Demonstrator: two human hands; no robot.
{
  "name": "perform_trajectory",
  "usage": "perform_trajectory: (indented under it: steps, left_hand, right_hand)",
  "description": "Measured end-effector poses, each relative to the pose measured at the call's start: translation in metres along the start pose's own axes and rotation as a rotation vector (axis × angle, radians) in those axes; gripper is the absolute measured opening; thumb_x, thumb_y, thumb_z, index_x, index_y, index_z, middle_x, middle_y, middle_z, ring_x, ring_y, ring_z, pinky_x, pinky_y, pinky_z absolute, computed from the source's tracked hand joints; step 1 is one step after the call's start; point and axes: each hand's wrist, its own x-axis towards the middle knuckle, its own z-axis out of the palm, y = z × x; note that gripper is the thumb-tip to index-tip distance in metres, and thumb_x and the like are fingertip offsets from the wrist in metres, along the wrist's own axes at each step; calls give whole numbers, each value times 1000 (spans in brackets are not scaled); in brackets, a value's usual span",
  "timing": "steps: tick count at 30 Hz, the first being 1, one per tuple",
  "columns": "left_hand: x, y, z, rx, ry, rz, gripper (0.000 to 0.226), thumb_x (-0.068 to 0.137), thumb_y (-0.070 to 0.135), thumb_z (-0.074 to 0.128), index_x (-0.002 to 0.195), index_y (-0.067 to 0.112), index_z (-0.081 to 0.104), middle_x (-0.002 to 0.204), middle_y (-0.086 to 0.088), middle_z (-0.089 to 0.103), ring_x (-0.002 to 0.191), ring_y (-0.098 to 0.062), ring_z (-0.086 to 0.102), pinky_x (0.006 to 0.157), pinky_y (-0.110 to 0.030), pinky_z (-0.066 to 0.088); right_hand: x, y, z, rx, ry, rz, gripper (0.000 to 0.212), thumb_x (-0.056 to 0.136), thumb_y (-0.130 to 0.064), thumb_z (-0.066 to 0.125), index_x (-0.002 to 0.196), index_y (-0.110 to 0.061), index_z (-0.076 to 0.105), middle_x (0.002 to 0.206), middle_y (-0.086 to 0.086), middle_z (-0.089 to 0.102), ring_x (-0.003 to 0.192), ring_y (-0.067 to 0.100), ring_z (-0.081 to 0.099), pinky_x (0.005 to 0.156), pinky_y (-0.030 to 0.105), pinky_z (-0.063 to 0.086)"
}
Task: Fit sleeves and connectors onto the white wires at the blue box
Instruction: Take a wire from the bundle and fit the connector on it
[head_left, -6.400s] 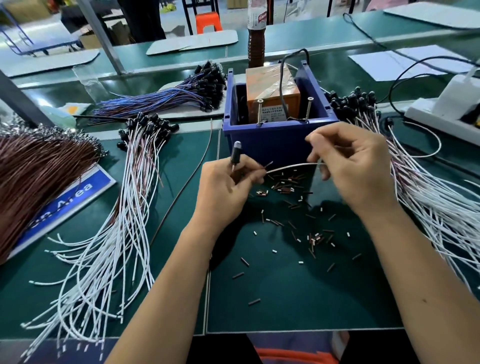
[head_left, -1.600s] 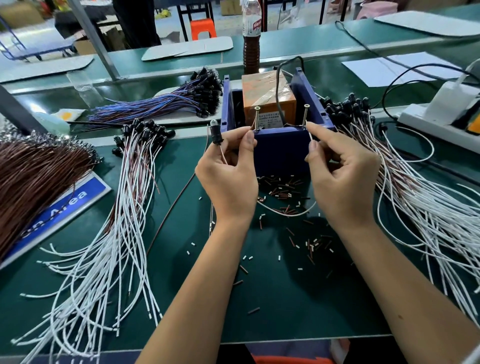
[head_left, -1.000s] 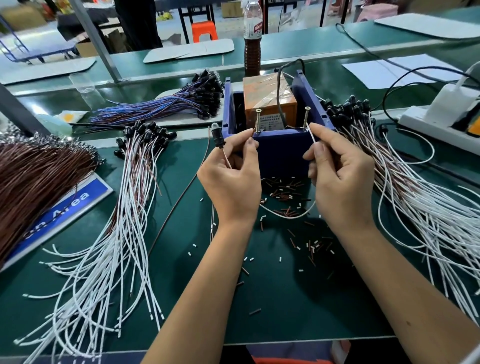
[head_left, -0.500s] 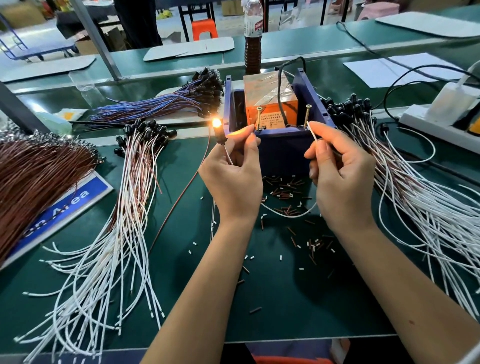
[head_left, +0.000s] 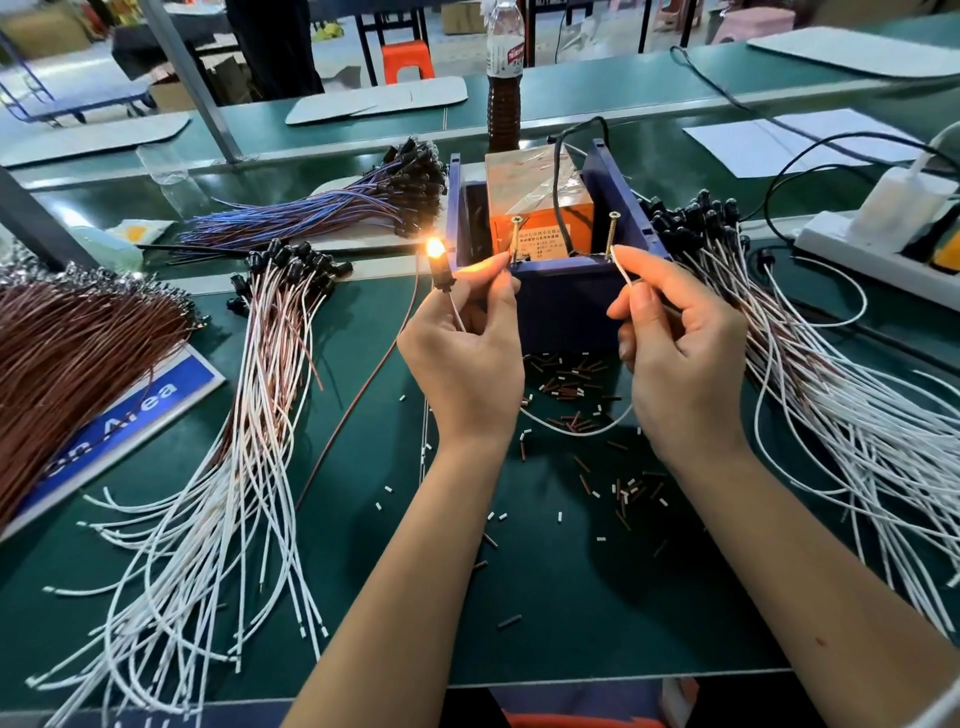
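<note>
The blue box (head_left: 563, 306) stands at the centre with an orange unit inside and two brass screws (head_left: 612, 231) rising at its front rim. My left hand (head_left: 467, 343) holds a small black lamp (head_left: 439, 262) that glows orange, its fingertips at the left screw. My right hand (head_left: 675, 343) pinches the end of a white wire (head_left: 621, 267) against the right screw. The wire sags in a loop (head_left: 576, 430) between both hands over the mat.
Bundles of white wires with black lamps lie left (head_left: 249, 415) and right (head_left: 831, 374). Blue wires (head_left: 322, 208) and brown wires (head_left: 67, 358) lie further left. Short brown and white sleeve pieces (head_left: 566, 384) litter the green mat. A power strip (head_left: 883, 249) sits right, a bottle (head_left: 504, 78) behind.
Both hands rose from the mat to the box's front rim. The wire end met the right screw and the lamp in my left hand lit up about half a second ago.
</note>
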Motion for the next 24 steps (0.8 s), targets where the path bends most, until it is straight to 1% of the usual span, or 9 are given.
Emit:
perform_trajectory:
  steps: [4,8,11,13,15,19,21,22,24]
  left_hand:
    - [0,1,0,-6,-2,1,14,92,-2,71,102,2,79,87,-3,78,81,-2,71,80,-8,48]
    - [-2,4,-4,-60,-5,-22,13,93,0,70,103,2,79,87,-2,78,83,-13,74,81,-19,54]
    - [-8,14,-2,-104,-11,-3,12,93,3,71,101,6,80,79,-5,76,67,-27,65,64,-26,50]
    - [-14,25,6,-124,-57,18,11,93,3,71,99,7,80,78,-5,76,63,-23,62,61,-28,49]
    - [-20,36,20,-184,-123,10,10,92,0,71,95,5,79,82,-4,78,71,-15,69,71,-25,53]
    - [-24,56,58,-271,-274,-111,11,91,1,71,93,8,79,80,-4,78,81,-23,75,81,-36,61]
    - [-25,64,80,-303,-378,-198,11,90,1,71,92,8,79,79,-5,78,81,-21,76,82,-36,62]
    - [-25,66,91,-306,-434,-240,10,90,1,71,92,8,79,78,-5,78,80,-19,76,79,-31,62]
    - [-24,71,115,-281,-546,-340,12,89,2,71,89,11,79,78,-4,78,70,-10,73,69,-22,58]
  right_hand:
    - [1,-1,-1,-25,11,-18,32,109,-8,50,131,-15,72,85,-4,66,63,10,55,56,23,48]
    - [1,-1,-2,-22,41,-8,29,106,-8,52,124,-20,72,83,-4,68,60,11,58,54,28,52]
    - [6,-3,-7,-24,115,-15,26,103,-7,55,119,-21,69,81,-4,71,54,12,60,54,25,51]
    - [12,-4,-17,-71,158,-23,23,101,-10,59,118,-21,70,81,-4,74,54,12,63,57,26,53]
    - [21,-7,-33,-127,205,-23,21,98,-14,62,116,-22,71,80,-3,76,54,14,66,57,29,55]
    - [38,-17,-86,-309,219,-25,16,96,-14,60,105,-20,73,79,-3,75,51,14,69,49,27,53]
    - [49,-22,-118,-479,164,44,17,96,-18,62,104,-21,77,84,1,77,60,17,74,57,34,60]
    - [54,-24,-133,-596,142,95,18,96,-22,64,106,-21,79,89,6,77,70,22,76,68,41,63]
    - [63,-29,-158,-859,157,148,28,95,-32,64,113,-16,79,109,19,73,97,36,71,93,49,58]
